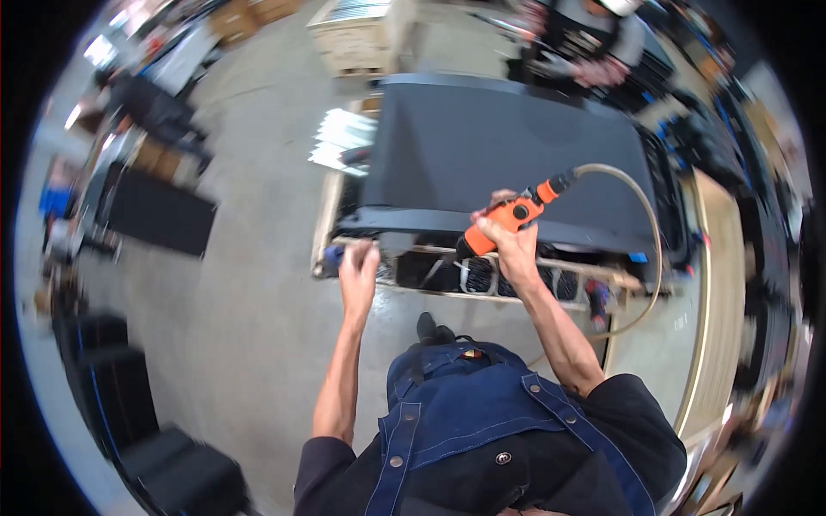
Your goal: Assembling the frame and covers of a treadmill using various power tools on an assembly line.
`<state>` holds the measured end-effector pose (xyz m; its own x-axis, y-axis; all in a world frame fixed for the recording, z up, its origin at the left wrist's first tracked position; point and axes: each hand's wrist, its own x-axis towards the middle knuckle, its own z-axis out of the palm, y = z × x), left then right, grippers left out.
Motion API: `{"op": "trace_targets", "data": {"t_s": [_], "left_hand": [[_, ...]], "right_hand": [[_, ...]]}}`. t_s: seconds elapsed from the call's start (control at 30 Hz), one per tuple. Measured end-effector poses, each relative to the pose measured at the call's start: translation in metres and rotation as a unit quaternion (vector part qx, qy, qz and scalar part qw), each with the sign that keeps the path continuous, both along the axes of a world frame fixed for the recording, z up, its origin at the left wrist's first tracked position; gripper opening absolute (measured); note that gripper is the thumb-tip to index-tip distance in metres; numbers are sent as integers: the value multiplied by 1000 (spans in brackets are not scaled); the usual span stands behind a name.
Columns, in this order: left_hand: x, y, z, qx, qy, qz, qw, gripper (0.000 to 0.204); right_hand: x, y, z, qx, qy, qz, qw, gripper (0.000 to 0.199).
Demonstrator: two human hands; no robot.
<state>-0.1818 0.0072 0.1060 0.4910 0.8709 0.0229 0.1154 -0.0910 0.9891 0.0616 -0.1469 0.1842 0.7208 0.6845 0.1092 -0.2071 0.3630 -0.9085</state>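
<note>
Denim apron [465,413] below, the right hand [508,245] grips an orange air tool [508,215] at the dark panel [499,155] edge, while the left hand [359,271], fingers loosely curled, rests on the wooden frame [447,254]; steadying that frame should keep the tool square.

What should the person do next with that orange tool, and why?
Probably lower the orange tool a little to the wooden frame under the big black panel. The right hand grips it just above that edge, and the left hand already rests on the frame.
</note>
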Motion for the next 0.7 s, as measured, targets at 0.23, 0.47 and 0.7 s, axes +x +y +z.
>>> {"op": "trace_targets", "data": {"t_s": [0.23,0.47,0.7], "left_hand": [[62,-147,-88,-381,118,-320,859,41],[222,-254,-39,-345,105,-564,743,36],[319,-374,-61,-253,148,-564,772,21]], "right_hand": [[32,-205,-67,-23,286,-355,890,30],[31,-356,-90,109,415,-563,707,39],[108,-460,-120,121,425,-564,698,38]]}}
